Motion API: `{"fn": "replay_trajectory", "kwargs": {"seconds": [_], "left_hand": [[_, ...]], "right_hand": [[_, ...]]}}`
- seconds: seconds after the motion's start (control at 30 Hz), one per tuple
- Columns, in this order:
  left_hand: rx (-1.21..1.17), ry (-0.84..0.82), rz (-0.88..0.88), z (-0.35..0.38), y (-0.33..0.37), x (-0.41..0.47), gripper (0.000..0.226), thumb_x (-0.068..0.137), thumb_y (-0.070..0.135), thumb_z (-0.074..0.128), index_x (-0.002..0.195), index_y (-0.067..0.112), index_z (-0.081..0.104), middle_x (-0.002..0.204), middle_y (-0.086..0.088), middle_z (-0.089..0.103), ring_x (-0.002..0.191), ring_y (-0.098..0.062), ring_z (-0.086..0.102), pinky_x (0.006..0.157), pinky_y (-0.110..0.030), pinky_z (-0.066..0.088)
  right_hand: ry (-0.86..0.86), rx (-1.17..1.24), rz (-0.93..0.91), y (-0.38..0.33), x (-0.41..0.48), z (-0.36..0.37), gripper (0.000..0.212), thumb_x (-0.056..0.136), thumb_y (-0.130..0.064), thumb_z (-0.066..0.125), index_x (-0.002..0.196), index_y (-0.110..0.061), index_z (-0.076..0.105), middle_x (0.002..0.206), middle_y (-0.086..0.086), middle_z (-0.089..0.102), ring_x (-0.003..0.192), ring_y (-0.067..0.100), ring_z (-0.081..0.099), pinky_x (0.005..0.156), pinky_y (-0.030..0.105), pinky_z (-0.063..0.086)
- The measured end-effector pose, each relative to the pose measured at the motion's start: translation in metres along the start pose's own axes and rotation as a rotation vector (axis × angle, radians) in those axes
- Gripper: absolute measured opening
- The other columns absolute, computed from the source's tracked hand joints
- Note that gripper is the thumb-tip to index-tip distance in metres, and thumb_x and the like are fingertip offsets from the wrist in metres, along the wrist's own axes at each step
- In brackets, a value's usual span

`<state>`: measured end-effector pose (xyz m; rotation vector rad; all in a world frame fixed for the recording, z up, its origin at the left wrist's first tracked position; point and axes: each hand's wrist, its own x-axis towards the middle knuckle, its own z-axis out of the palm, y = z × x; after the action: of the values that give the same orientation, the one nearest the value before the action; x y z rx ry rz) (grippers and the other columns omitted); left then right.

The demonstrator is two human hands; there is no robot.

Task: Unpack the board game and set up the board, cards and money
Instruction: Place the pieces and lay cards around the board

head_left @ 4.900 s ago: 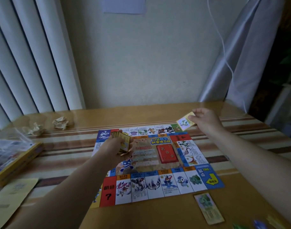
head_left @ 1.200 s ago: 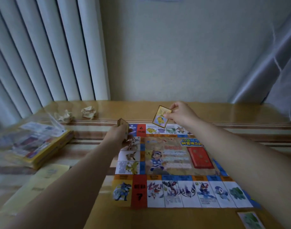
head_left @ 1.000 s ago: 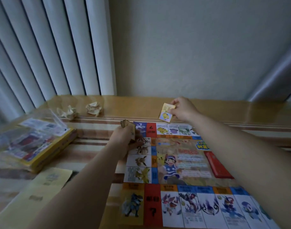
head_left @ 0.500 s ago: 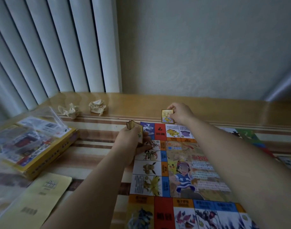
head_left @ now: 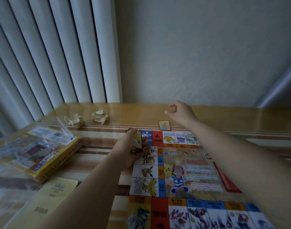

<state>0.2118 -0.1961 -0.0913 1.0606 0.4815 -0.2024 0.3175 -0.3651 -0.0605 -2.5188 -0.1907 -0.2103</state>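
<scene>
The colourful game board (head_left: 187, 171) lies flat on the striped table. My left hand (head_left: 131, 152) grips a small stack of cards (head_left: 136, 142) over the board's far left corner. A single card (head_left: 164, 125) with a yellow figure lies flat on the table just beyond the board's far edge. My right hand (head_left: 181, 113) hovers above and to the right of that card, holding nothing, fingers loosely curled. A red card pile (head_left: 227, 180) sits on the board, partly hidden by my right arm.
The yellow game box (head_left: 42, 151) with clear plastic wrap lies at the left. A yellow sheet (head_left: 47, 199) lies in front of it. Two crumpled paper balls (head_left: 100, 116) sit near the blinds. A wall rises behind the table.
My right hand set the single card down beyond the board's far edge, let go and lifted away. My left hand stayed put with the stack. The view shifted left.
</scene>
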Motion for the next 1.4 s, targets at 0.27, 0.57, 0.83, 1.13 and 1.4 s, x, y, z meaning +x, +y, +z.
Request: {"fn": "replay_trajectory", "kwargs": {"seconds": [0.27, 0.57, 0.83, 1.13, 1.4], "left_hand": [[-0.072, -0.377, -0.062, 0.005, -0.004, -0.076, 0.036, 0.099, 0.009, 0.028, 0.116, -0.007, 0.055, 0.111, -0.018, 0.068, 0.099, -0.024, 0.067, 0.083, -0.039, 0.057], [0.065, -0.614, -0.013, 0.013, -0.027, -0.157, 0.029, 0.097, 0.001, 0.036, 0.116, -0.006, 0.057, 0.111, -0.020, 0.066, 0.096, -0.024, 0.069, 0.078, -0.036, 0.058], [0.105, -0.641, 0.057, 0.022, -0.026, -0.184, 0.030, 0.090, 0.000, 0.046, 0.117, -0.008, 0.056, 0.106, -0.021, 0.068, 0.094, -0.026, 0.069, 0.076, -0.034, 0.059], [0.208, -0.609, 0.232, 0.052, -0.003, -0.195, 0.019, 0.094, -0.003, 0.043, 0.103, -0.001, 0.060, 0.097, -0.014, 0.072, 0.089, -0.021, 0.071, 0.074, -0.031, 0.059], [0.240, -0.589, 0.244, 0.068, -0.001, -0.195, 0.018, 0.091, -0.004, 0.049, 0.103, 0.000, 0.062, 0.098, -0.016, 0.071, 0.087, -0.023, 0.070, 0.073, -0.030, 0.059]], "right_hand": [[-0.335, 0.288, -0.135, -0.044, -0.110, -0.061, 0.016, 0.094, -0.032, 0.056, 0.105, -0.023, 0.062, 0.099, -0.008, 0.061, 0.081, 0.002, 0.054, 0.069, 0.019, 0.041], [-0.396, 0.393, -0.080, -0.048, -0.181, -0.099, 0.014, 0.090, -0.034, 0.060, 0.094, -0.021, 0.064, 0.087, -0.004, 0.068, 0.072, 0.008, 0.065, 0.071, 0.026, 0.047], [-0.435, 0.530, -0.017, -0.048, -0.202, -0.128, 0.031, 0.095, -0.035, 0.051, 0.084, -0.009, 0.066, 0.077, 0.006, 0.066, 0.075, 0.021, 0.059, 0.078, 0.036, 0.049], [-0.273, 0.197, -0.183, -0.067, -0.204, -0.179, 0.021, 0.078, -0.038, 0.072, 0.070, -0.019, 0.065, 0.060, -0.012, 0.065, 0.064, 0.004, 0.056, 0.062, 0.020, 0.044], [-0.187, 0.175, -0.192, -0.063, -0.204, -0.185, 0.020, 0.077, -0.037, 0.075, 0.070, -0.020, 0.067, 0.066, -0.009, 0.067, 0.064, 0.003, 0.056, 0.067, 0.023, 0.044]]}}
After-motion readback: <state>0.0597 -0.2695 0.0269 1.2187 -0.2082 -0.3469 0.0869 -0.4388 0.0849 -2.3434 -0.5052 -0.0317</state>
